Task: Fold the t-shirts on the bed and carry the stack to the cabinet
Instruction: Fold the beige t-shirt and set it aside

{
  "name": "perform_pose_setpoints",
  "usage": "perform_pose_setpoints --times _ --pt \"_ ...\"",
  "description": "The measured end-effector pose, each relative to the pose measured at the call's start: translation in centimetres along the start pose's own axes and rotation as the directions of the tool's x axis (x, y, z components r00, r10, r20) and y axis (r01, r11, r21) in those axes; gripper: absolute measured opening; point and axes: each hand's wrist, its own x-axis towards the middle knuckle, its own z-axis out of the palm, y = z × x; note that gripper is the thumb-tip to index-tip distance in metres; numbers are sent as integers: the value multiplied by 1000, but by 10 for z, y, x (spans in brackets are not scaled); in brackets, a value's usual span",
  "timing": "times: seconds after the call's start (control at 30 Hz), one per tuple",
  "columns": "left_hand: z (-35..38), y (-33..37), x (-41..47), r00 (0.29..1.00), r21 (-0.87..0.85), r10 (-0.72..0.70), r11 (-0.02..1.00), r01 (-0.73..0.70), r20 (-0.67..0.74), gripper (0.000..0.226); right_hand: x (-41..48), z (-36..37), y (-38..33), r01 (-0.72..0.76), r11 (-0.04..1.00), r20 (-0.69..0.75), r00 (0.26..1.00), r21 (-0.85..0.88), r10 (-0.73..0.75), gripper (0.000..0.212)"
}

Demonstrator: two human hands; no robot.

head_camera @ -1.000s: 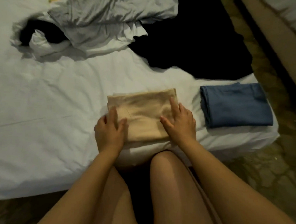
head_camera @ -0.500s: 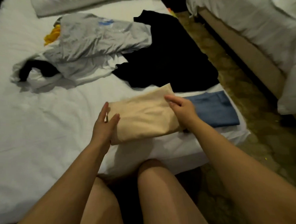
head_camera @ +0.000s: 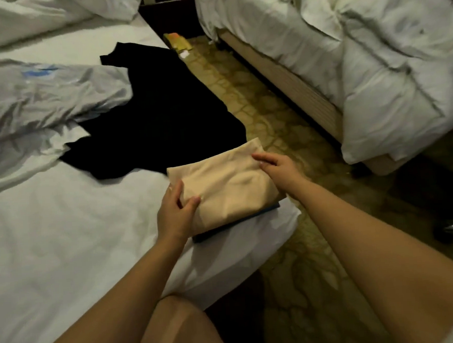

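The folded beige t-shirt point(head_camera: 226, 187) sits on top of the folded blue t-shirt point(head_camera: 236, 224) at the near right corner of the bed point(head_camera: 66, 232), its long axis running from near left up to far right. Only a thin dark-blue edge of the lower shirt peeks out beneath it. The left hand point(head_camera: 174, 214) grips the beige shirt's near-left end, thumb on top and fingers curled under; the right hand point(head_camera: 276, 168) lies on the far-right end, fingers extended and close together across the fabric. Beyond the stack, a black t-shirt point(head_camera: 160, 122) lies spread flat on the white sheet, and a crumpled grey t-shirt point(head_camera: 45, 97) with a blurred blue print overlaps it to the left, cut off by the frame. A patterned carpet point(head_camera: 283, 131) runs along the right, with a second bed point(head_camera: 358, 59) under rumpled white bedding beyond. A small yellowish item point(head_camera: 178, 41) on the far floor is too blurred to identify.
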Motion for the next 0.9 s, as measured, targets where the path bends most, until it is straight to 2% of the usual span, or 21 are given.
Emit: perform_pose_setpoints --times 0.2,0.23,0.27,0.3,0.33,0.37,0.43,0.5,0.57,0.67,0.77,0.9 --pt "22 -32 3 997 146 -76 987 71 26 56 18 11 36 -94 994 71 993 -60 98 30" --pt "25 -33 4 996 190 -80 979 74 26 56 19 13 38 -74 990 66 994 -121 82 30" --pt "26 -32 5 996 241 -89 967 83 15 55 19 16 37 -21 966 57 998 -257 37 32" --pt "27 -31 5 996 312 -88 946 88 -14 56 19 20 33 37 893 36 999 -449 -23 36" --pt "28 -29 5 997 408 -55 910 73 -56 58 16 24 29 76 776 -4 995 -626 -101 41" --pt "28 -26 5 995 505 41 863 9 -88 59 11 32 23 103 675 -44 979 -730 -198 46" --pt "32 -19 7 959 622 280 759 -193 -44 57 -6 52 9 200 605 -39 933 -771 -359 52" --pt "41 -19 11 938 675 343 684 -278 39 54 -13 72 8 308 534 123 927 -788 -354 54" --pt "50 -24 20 958 717 266 646 -261 109 51 -6 82 24 309 466 209 944 -829 -253 58" --pt "56 -38 34 978 767 122 606 -210 171 52 13 81 47 279 435 179 950 -856 -258 74" --pt "63 -51 41 984 775 84 608 -173 154 53 22 88 58 275 406 182 950 -871 -253 74" --pt "63 -44 44 985 773 22 616 -150 174 56 24 87 51 269 416 200 959 -868 -202 76"
